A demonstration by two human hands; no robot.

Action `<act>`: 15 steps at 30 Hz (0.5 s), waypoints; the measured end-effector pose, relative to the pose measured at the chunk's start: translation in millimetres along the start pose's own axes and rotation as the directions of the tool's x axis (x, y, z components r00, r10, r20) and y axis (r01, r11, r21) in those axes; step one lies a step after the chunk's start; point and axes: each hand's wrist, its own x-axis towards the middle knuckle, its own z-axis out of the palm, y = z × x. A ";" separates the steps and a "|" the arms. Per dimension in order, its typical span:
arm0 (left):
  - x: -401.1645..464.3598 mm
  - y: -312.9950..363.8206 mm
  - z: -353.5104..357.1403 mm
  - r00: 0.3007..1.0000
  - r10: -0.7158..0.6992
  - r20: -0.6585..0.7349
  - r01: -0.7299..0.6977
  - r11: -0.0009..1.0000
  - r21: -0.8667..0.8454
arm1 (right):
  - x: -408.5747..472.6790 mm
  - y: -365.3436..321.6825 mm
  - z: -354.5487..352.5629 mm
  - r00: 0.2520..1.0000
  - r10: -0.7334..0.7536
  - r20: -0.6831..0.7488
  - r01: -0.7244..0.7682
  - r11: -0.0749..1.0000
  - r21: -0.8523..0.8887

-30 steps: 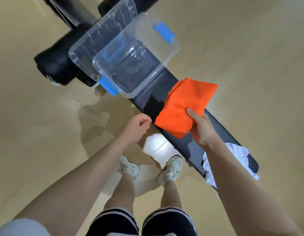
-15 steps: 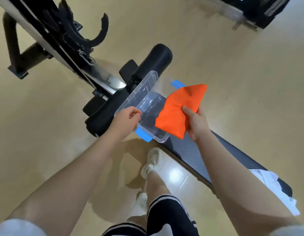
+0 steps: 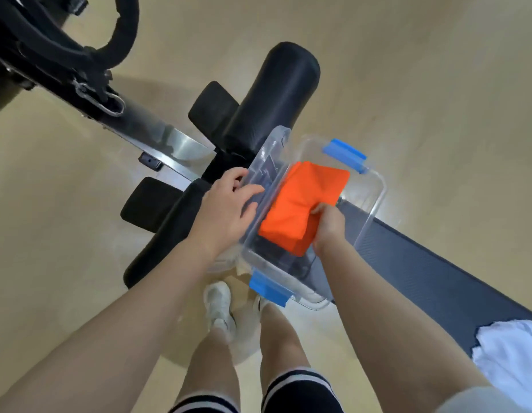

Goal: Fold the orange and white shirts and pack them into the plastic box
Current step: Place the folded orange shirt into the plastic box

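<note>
My right hand [image 3: 327, 225] had its fingers curled round the near right edge of the folded orange shirt [image 3: 300, 204], pinching the layers together, and the bundle sat inside the clear plastic box [image 3: 378, 198], toward its left wall. Whether it already rested on the bottom or hung just above it, I could not tell through the clear plastic. My left hand [image 3: 229, 207] lay spread on the box lid [image 3: 267, 162], which stood propped just beside the box on its left; the fingers were straight and pressing, not gripping.

I judged the shirt light and soft, with no stiffness of its own: it creased where my fingers bit in, and its far corners sagged a little. Held by one edge only, such a bundle would likely unfold, so the better hold seemed to be across all the layers at the folded edge, or flat from underneath. It did not look slippery, and nothing about it seemed fragile.

The box stood on a dark bench pad [image 3: 437, 263], its blue latches [image 3: 345, 153] at the near and far ends. The white shirt [image 3: 515, 359] lay crumpled at the near right end of the pad, well apart from the box, not yet folded; I expected it to handle the same way.
</note>
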 end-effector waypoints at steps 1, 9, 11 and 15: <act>1.8 -3.5 2.4 1.000 0.011 0.014 -0.010 1.000 -0.004 | 7.4 5.6 -0.2 0.999 -0.017 -0.049 0.012 0.996 -0.093; 2.7 -12.0 2.4 0.996 0.041 0.075 -0.034 0.996 -0.086 | 6.0 45.7 -4.0 0.917 -0.398 -0.007 0.219 0.519 -0.826; 1.7 -11.5 1.5 0.994 0.050 0.102 -0.041 0.995 -0.087 | 5.8 58.2 -2.5 0.888 -0.436 0.147 0.294 0.292 -0.910; 5.0 -16.1 5.0 0.994 0.080 0.079 -0.072 0.993 -0.093 | 14.2 75.8 -1.6 0.956 -0.207 0.207 0.243 0.165 -0.956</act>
